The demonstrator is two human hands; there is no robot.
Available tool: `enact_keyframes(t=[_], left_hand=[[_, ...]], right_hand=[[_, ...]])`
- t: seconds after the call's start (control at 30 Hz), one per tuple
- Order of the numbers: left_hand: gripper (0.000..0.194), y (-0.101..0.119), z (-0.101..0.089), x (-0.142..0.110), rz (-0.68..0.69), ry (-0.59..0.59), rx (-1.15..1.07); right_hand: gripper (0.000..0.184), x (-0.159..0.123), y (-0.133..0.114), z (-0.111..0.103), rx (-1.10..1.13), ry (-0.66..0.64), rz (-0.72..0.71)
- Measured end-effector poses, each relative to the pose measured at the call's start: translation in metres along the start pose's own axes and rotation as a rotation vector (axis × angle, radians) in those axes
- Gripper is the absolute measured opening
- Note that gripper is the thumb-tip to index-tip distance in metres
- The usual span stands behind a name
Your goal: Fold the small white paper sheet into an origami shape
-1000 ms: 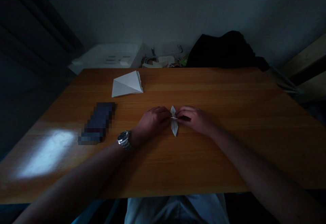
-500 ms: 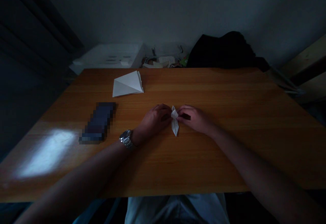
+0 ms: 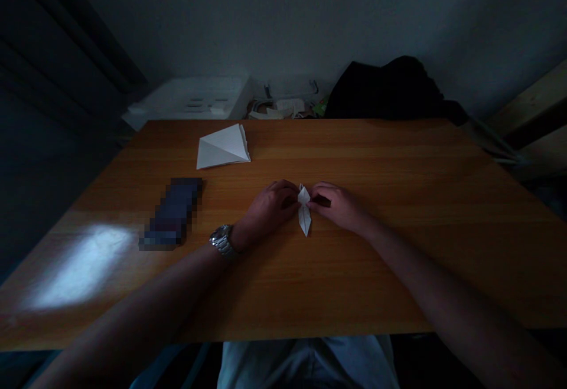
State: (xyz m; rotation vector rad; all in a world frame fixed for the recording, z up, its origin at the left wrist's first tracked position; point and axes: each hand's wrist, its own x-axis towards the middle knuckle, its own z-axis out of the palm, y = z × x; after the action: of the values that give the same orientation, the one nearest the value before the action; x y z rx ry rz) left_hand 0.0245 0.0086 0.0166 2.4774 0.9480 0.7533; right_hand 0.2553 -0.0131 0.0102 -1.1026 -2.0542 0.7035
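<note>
A small piece of folded white paper [image 3: 304, 215], narrow with a pointed near end, is at the middle of the wooden table [image 3: 381, 283]. My left hand [image 3: 277, 203] pinches its left side, with thumb and fingers drawn together. From the right, my right hand [image 3: 334, 203] pinches the opposite side in the same way. The fingertips hide parts of the paper's edges. A metal wristwatch [image 3: 222, 240] is on my left wrist.
Farther back on the left lies a larger folded white paper [image 3: 224, 147]. A blurred-out dark flat object [image 3: 172, 212] rests left of my arm. Beyond the far edge are a white bin [image 3: 199, 97] and black cloth [image 3: 385, 91].
Both hands keep their pinch on the small folded paper in nearly the same place. The view has shifted very slightly.
</note>
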Motion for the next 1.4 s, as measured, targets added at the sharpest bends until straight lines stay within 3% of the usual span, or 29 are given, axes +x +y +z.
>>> enact_keyframes(t=[0.27, 0.43, 0.7, 1.1, 1.4], left_hand=[[0.016, 0.002, 0.002, -0.002, -0.132, 0.036, 0.023], [0.013, 0.005, 0.001, -0.002, -0.098, 0.029, 0.008], [0.017, 0.003, 0.001, -0.005, -0.009, 0.052, 0.081], [0.023, 0.004, -0.005, -0.004, 0.032, 0.012, 0.145], [0.025, 0.011, -0.01, -0.007, 0.088, -0.034, 0.205]], right_hand=[[0.02, -0.001, -0.003, 0.003, 0.141, 0.061, 0.107], [0.015, -0.001, -0.002, 0.003, 0.113, 0.044, 0.094], [0.007, -0.001, 0.001, 0.001, -0.113, 0.101, -0.092], [0.023, -0.004, 0.012, -0.01, -0.287, -0.071, -0.214], [0.025, -0.006, 0.005, -0.016, -0.34, -0.084, -0.229]])
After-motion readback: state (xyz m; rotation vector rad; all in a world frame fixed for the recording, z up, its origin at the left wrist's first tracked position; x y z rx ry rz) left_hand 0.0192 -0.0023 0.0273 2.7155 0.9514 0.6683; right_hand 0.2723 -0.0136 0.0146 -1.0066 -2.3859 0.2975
